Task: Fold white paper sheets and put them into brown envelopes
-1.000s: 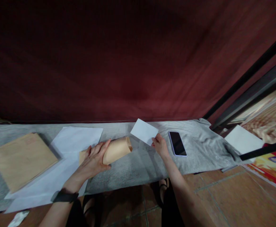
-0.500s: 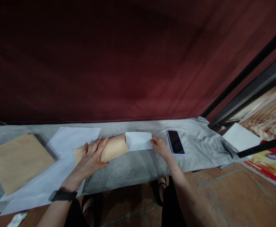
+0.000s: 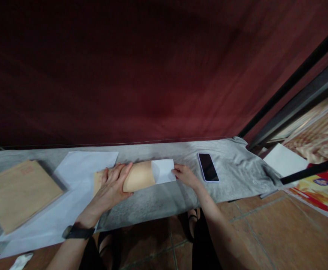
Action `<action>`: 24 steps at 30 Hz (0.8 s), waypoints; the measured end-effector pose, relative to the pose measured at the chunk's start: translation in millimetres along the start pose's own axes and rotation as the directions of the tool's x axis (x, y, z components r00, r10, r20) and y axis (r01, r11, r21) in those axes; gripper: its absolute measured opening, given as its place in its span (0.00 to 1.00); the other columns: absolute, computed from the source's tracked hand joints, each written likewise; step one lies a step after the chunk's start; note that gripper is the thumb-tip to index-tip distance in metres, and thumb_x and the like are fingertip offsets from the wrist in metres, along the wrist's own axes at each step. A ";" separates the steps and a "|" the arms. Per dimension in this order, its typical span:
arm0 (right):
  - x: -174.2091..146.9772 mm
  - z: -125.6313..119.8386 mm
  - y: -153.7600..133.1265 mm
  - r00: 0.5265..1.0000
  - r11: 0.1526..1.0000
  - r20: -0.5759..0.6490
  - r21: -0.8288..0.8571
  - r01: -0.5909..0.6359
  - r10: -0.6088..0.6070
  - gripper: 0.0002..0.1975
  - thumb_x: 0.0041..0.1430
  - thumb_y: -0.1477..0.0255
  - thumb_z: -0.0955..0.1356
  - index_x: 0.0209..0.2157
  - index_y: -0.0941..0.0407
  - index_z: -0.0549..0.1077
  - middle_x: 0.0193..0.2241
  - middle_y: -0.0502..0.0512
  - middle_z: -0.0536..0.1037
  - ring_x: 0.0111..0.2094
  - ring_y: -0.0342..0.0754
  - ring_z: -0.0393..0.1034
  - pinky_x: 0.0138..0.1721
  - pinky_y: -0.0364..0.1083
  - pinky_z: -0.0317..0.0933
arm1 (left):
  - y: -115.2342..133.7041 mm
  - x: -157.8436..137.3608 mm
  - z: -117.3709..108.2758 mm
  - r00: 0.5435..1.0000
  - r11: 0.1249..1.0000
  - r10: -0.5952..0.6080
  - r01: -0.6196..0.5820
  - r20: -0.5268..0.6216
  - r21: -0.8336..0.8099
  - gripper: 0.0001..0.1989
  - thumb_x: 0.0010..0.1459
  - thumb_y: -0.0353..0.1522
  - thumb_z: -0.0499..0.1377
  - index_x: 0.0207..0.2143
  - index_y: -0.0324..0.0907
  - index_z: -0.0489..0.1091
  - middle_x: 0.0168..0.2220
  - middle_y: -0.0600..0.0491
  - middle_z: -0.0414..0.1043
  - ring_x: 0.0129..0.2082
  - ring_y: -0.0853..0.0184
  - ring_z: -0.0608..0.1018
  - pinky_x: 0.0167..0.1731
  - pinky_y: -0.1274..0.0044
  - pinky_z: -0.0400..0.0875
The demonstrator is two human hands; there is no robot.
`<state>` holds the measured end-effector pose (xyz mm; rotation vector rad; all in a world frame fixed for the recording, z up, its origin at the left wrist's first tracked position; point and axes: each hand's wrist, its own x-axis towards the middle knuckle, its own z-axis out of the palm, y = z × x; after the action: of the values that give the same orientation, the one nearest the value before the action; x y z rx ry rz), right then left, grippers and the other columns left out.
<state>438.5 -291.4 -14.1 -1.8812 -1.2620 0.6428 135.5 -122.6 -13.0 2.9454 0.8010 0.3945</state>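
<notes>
A tan paper envelope [image 3: 141,176] lies on the grey cloth with its mouth to the right, bulging a little. My left hand [image 3: 113,185] is wrapped over its left part, thumb on the near side and fingers on the far side. Out of the mouth sticks a white sheet of paper [image 3: 164,170], its left part hidden inside the envelope. My right hand [image 3: 183,174] pinches the sheet's right edge between thumb and fingers. Right of that hand lies a phone [image 3: 208,167] with a dark screen and a pale purple case.
Brown envelopes [image 3: 23,193] are stacked at the left, partly on large white sheets [image 3: 82,165]. Grey cloth [image 3: 242,168] covers the narrow surface. Behind hangs a dark red curtain [image 3: 152,93]. Black bars [image 3: 287,84] and a colourful box [image 3: 321,191] stand at the right.
My right hand has moved left with the white sheet, and less of the sheet shows outside the envelope. The envelope and my left hand have shifted slightly right.
</notes>
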 end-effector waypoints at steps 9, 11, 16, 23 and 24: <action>6.2 35.8 -5.6 0.999 0.954 -0.004 0.297 0.042 -0.042 0.21 0.58 0.58 0.68 0.16 0.53 0.69 0.20 0.48 0.68 0.29 0.46 0.64 0.33 0.44 0.58 | 16.7 7.3 1.2 0.998 0.999 0.051 -0.051 0.049 0.002 0.54 0.51 0.37 0.64 0.73 0.48 0.35 0.66 0.38 0.55 0.69 0.43 0.57 0.66 0.45 0.42; 7.8 40.0 -5.5 0.999 0.922 -0.003 0.387 0.036 -0.038 0.21 0.57 0.56 0.69 0.17 0.53 0.71 0.21 0.50 0.70 0.31 0.48 0.66 0.36 0.45 0.60 | 16.5 7.4 2.1 0.997 0.999 0.052 -0.052 0.052 -0.007 0.54 0.51 0.37 0.64 0.73 0.47 0.36 0.66 0.38 0.55 0.69 0.43 0.57 0.66 0.45 0.41; 9.8 43.9 -4.3 0.986 0.784 0.006 0.605 -0.139 0.169 0.18 0.45 0.53 0.75 0.22 0.54 0.79 0.24 0.50 0.76 0.29 0.47 0.67 0.34 0.46 0.60 | 15.5 7.1 4.8 0.998 0.997 0.033 -0.029 0.060 -0.066 0.55 0.50 0.37 0.65 0.73 0.48 0.37 0.66 0.39 0.56 0.69 0.44 0.58 0.66 0.47 0.42; 5.6 46.7 -7.8 0.972 0.718 0.009 0.672 -0.181 0.236 0.20 0.43 0.52 0.75 0.25 0.56 0.80 0.23 0.51 0.78 0.27 0.46 0.67 0.32 0.46 0.59 | 19.0 8.2 8.1 0.999 0.994 0.024 -0.019 0.040 -0.105 0.57 0.47 0.39 0.68 0.73 0.49 0.40 0.67 0.40 0.56 0.68 0.43 0.59 0.67 0.47 0.41; 4.8 49.3 -9.5 0.972 0.713 0.013 0.677 -0.180 0.233 0.20 0.44 0.52 0.75 0.25 0.56 0.80 0.24 0.51 0.78 0.27 0.46 0.67 0.32 0.45 0.59 | 19.7 8.6 8.7 0.999 0.994 0.026 -0.022 0.033 -0.110 0.57 0.46 0.39 0.68 0.73 0.49 0.40 0.67 0.40 0.56 0.68 0.42 0.59 0.67 0.48 0.41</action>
<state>398.2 -269.3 -34.8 -1.4034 -0.6231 0.9873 154.6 -135.2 -16.9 2.8546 0.7163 0.3754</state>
